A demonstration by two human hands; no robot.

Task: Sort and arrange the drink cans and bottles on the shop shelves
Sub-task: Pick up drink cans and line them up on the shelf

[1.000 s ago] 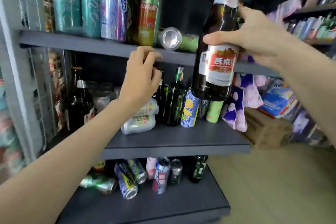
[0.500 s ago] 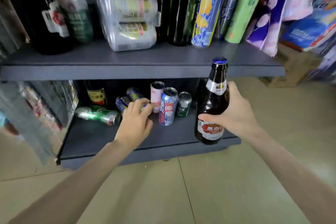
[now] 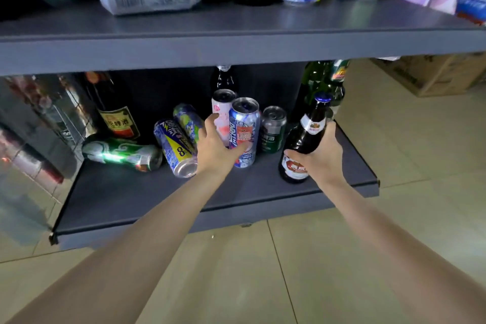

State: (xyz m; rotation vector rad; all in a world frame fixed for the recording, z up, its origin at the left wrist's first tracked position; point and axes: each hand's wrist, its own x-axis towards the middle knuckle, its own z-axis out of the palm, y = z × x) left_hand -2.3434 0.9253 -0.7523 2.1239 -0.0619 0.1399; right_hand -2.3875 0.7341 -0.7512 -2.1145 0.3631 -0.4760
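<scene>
A low grey shelf [image 3: 263, 192] remains part sorted, several cans lying toppled among upright ones, as the right hand [image 3: 322, 158], fingers wrapped round a brown beer bottle [image 3: 305, 139], stands it near the shelf's front while the left hand [image 3: 217, 147] grips an upright blue can [image 3: 244, 131].

Even indoor light, floor [image 3: 368, 258] bright. Recess under upper shelf [image 3: 236, 47] dim, back bottles dark. Glare streak on lying green can [image 3: 121, 151] near bottom shelf [image 3: 131, 197] left edge. Motion blur at frame's left edge and top. Wide-angle bending of shelf edges; forearms stretched.
</scene>
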